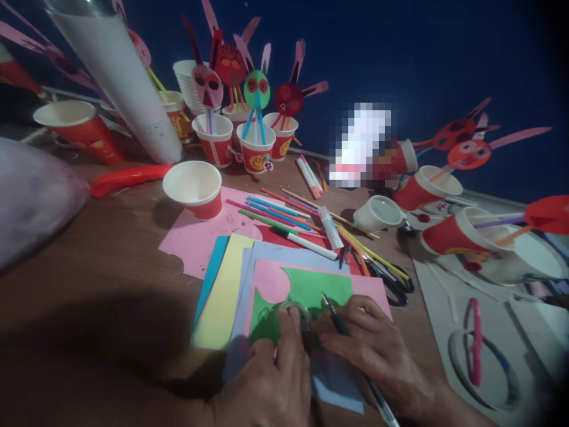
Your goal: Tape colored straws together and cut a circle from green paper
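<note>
A green sheet [317,284] with a round cut-out lies on pink [377,293] and pale blue paper [275,252] in front of me. On the green sheet rests a clear round object [288,306], partly hidden by my left hand [278,370], whose fingers press down on it. My right hand [373,350] is at its right side, with a black and clear pen [338,320] held between the fingers, tip pointing up and away. The fingertips of both hands are close together over the paper.
Pens and coloured straws [278,214], a glue stick [330,227] and black-handled scissors [393,284] lie beyond the paper. Red cups [213,142] with paper faces stand at the back. A white cup [377,213] is right of centre, a plastic bag [35,201] at left.
</note>
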